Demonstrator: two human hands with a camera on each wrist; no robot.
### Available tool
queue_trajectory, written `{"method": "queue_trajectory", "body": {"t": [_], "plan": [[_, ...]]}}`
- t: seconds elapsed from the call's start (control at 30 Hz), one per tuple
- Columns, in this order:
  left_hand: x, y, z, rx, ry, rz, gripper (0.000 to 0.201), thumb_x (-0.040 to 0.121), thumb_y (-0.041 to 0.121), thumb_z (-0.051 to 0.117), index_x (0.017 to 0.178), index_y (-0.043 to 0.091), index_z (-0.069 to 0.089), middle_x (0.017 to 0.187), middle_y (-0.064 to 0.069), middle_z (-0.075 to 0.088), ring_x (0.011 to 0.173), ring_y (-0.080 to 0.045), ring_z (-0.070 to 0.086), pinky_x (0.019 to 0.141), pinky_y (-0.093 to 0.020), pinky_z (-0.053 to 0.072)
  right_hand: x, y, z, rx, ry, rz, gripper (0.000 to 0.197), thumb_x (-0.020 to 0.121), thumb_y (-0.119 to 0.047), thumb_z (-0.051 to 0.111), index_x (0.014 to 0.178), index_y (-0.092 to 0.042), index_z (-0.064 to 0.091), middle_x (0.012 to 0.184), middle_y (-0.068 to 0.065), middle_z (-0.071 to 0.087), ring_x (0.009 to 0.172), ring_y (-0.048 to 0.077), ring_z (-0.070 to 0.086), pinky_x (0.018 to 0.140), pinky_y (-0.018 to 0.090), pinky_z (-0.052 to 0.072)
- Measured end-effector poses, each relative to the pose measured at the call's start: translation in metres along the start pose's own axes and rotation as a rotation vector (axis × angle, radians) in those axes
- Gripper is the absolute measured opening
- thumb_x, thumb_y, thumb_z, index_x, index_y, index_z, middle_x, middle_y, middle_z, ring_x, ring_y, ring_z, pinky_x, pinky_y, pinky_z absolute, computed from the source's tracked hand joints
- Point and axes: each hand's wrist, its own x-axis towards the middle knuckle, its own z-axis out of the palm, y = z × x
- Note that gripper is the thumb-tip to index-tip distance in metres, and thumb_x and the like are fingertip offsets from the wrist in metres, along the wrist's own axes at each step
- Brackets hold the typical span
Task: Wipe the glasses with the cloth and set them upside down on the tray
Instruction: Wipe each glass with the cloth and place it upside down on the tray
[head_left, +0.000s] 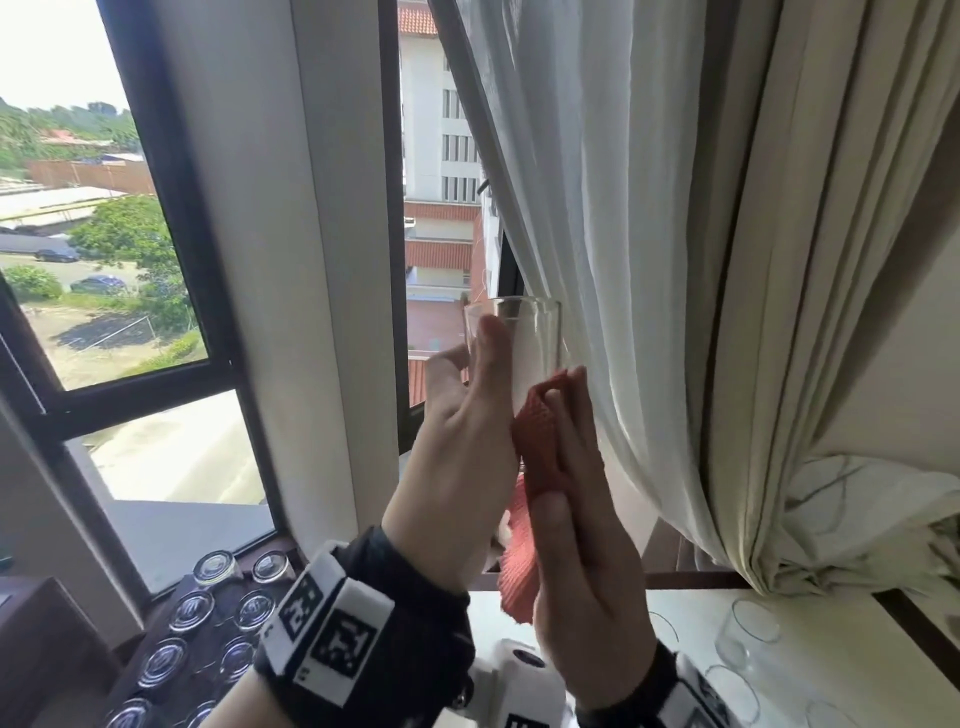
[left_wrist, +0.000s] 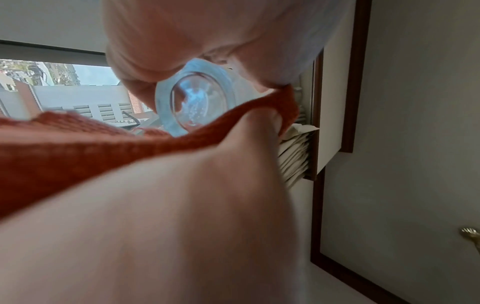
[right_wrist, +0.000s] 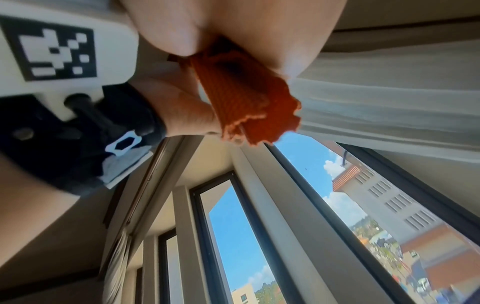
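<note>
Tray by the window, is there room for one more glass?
Hardly: upside-down glasses fill the visible tray in two rows, and its near end is hidden behind the left wristband. The white table is bare between the upright glasses and the curtain.

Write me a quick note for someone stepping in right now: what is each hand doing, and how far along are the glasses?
Left hand: grips a clear glass, raised before the window, mouth up.
Right hand: presses the orange cloth against the glass's lower side.
Done: several glasses stand upside down on the dark tray, lower left.
Left: finish wiping this one, invert it on the tray, then do the upright glasses on the white counter, lower right.
</note>
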Motion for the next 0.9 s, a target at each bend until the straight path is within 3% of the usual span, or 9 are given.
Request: {"method": "queue_trajectory", "body": {"t": [0.1,0.17,0.23,0.37,0.47,0.6,0.7,0.83,0.9], "plan": [[-0.008,0.009,0.005,0.087,-0.074,-0.034,0.106,0.066,0.079,0.065,0.138,0.007,0.035,0.077,0.021,0.075,0.072,0.011,0.070,0.060,-0.008,0.052,-0.003,-0.004,0.000,0.209,0.164,0.286,0.046,0.098,-0.041,0.042,0.143,-0.046,0.051,0.142,-0.011,0.059,0.132,0.011,0.055,0.105,0.019,0.046],[-0.014,0.002,0.011,0.122,-0.083,-0.036,0.095,0.065,0.069,0.071,0.132,0.007,0.041,0.073,0.008,0.072,0.067,0.001,0.072,0.059,-0.007,0.052,0.007,-0.002,-0.006,0.366,0.231,0.533,0.052,0.088,-0.067,0.056,0.134,-0.044,0.059,0.128,-0.002,0.070,0.117,0.018,0.067,0.099,0.037,0.055],[-0.019,-0.008,0.011,0.106,-0.056,-0.038,0.078,0.068,0.068,0.075,0.123,0.021,0.045,0.089,0.000,0.070,0.071,-0.007,0.074,0.063,-0.016,0.057,0.018,-0.001,-0.018,0.405,0.221,0.604,0.063,0.085,-0.068,0.056,0.136,-0.031,0.058,0.127,0.008,0.069,0.115,0.030,0.068,0.101,0.056,0.051],[-0.020,-0.019,0.009,0.103,-0.112,0.007,0.056,0.087,0.078,0.059,0.124,0.037,0.063,0.127,0.008,0.065,0.104,0.004,0.068,0.084,-0.013,0.054,0.036,-0.010,-0.021,0.215,0.223,0.259,0.039,0.107,-0.034,0.043,0.144,-0.044,0.047,0.151,-0.002,0.051,0.140,0.019,0.048,0.115,0.044,0.041],[-0.017,-0.014,0.006,0.013,-0.107,0.034,0.055,0.096,0.072,0.050,0.119,0.026,0.069,0.111,0.015,0.071,0.107,0.000,0.066,0.097,-0.023,0.051,0.020,-0.001,-0.010,-0.005,0.096,-0.008,0.053,0.105,-0.018,0.034,0.156,-0.034,0.028,0.168,0.000,0.017,0.155,0.023,0.016,0.123,0.042,0.026],[-0.015,-0.008,0.004,-0.012,-0.163,0.092,0.061,0.089,0.065,0.046,0.135,0.027,0.054,0.103,-0.002,0.071,0.088,0.005,0.070,0.080,-0.010,0.052,0.002,0.000,-0.003,0.233,0.209,0.281,0.049,0.100,-0.045,0.045,0.149,-0.042,0.041,0.150,-0.006,0.052,0.140,0.020,0.048,0.114,0.037,0.042],[-0.018,-0.011,0.006,-0.003,-0.167,0.072,0.065,0.088,0.058,0.049,0.142,0.023,0.046,0.111,-0.013,0.069,0.087,-0.001,0.072,0.073,-0.007,0.052,0.016,-0.003,-0.012,0.360,0.248,0.518,0.050,0.095,-0.059,0.049,0.139,-0.035,0.056,0.133,0.002,0.067,0.123,0.027,0.063,0.106,0.054,0.047],[-0.013,-0.019,0.007,0.067,-0.148,0.061,0.064,0.093,0.074,0.046,0.141,0.033,0.047,0.137,-0.001,0.060,0.115,0.003,0.066,0.089,-0.007,0.050,0.033,-0.012,-0.017,0.273,0.236,0.279,0.037,0.108,-0.033,0.040,0.143,-0.035,0.051,0.147,-0.001,0.055,0.136,0.025,0.052,0.111,0.034,0.045],[-0.008,-0.017,0.005,0.040,-0.114,0.039,0.076,0.086,0.086,0.048,0.143,0.035,0.047,0.144,-0.002,0.058,0.129,-0.007,0.061,0.108,-0.024,0.050,0.024,-0.006,-0.012,0.101,0.099,0.077,0.046,0.109,-0.023,0.032,0.152,-0.038,0.037,0.165,-0.003,0.028,0.147,0.044,0.031,0.116,0.061,0.033]]}}
